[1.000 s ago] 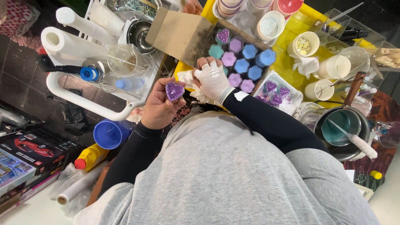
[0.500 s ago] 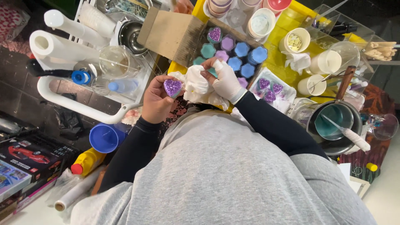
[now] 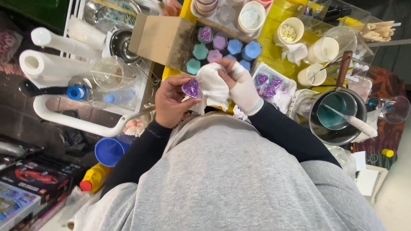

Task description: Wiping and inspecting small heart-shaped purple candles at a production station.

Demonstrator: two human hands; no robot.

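My bare left hand (image 3: 170, 102) holds a purple glittery heart-shaped piece (image 3: 191, 88) between thumb and fingers. My right hand (image 3: 241, 84), in a white glove, grips a white cloth (image 3: 212, 87) that lies against the heart's right side. Both hands are close together above my grey-clad lap, at the near edge of a yellow table (image 3: 274, 40). Just beyond them sit several small hexagonal pieces (image 3: 227, 49) in teal, blue and purple.
A white tray with purple hearts (image 3: 269, 84) lies right of my hands. A pot of teal liquid with a stirrer (image 3: 338, 113) stands at right. Cream cups (image 3: 290, 31), a cardboard box (image 3: 159, 37), paper rolls (image 3: 49, 64), a blue cup (image 3: 109, 150) surround.
The right hand has brought the white cloth against the purple heart in my left hand. The view has shifted slightly, with both hands staying near the table's edge.
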